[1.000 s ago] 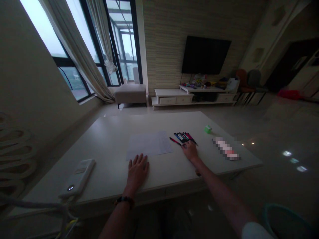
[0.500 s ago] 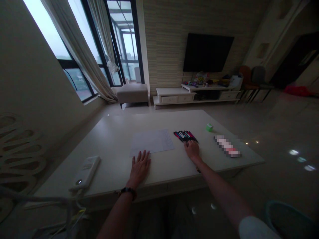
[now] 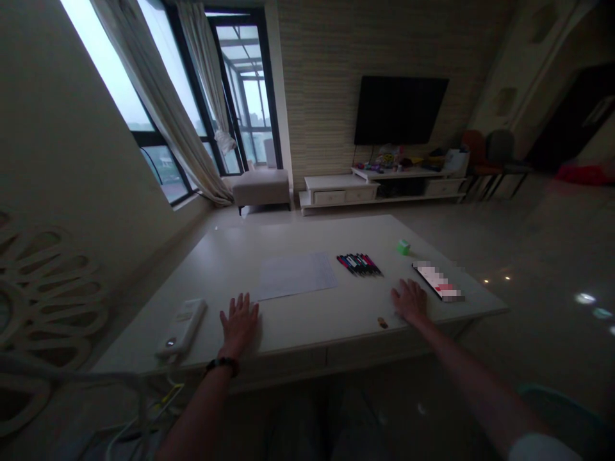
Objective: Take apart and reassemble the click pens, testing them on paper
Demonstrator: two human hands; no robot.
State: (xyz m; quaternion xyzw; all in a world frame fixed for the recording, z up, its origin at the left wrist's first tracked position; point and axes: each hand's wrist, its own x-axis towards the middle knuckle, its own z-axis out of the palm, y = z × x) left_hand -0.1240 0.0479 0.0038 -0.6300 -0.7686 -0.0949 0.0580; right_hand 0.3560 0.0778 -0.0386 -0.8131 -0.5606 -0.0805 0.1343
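My left hand point(image 3: 239, 325) lies flat on the white table point(image 3: 307, 326) with its fingers spread, just left of the near corner of a paper sheet point(image 3: 298, 275). Faint writing shows along the sheet's right side. My right hand point(image 3: 410, 299) rests on the tabletop with fingers apart, holding nothing, between the pens and a phone point(image 3: 437, 280) whose screen is blurred out. Right of the paper, a row of several pens point(image 3: 359, 264) lies side by side, dark with red, blue and white parts. A small brown item point(image 3: 382, 323), its kind unclear, sits near the front edge.
A small green box point(image 3: 403, 246) stands towards the table's right edge. At the left front is a white power strip point(image 3: 181, 326) with cables hanging down. Beyond the table are a grey ottoman point(image 3: 262, 187), a low white TV cabinet point(image 3: 341, 192) and a wall-mounted TV point(image 3: 401, 110).
My right hand has left the pens and moved right, towards the phone, uncovering the brown item. My left hand has slid left, away from the paper. The view has shifted slightly.
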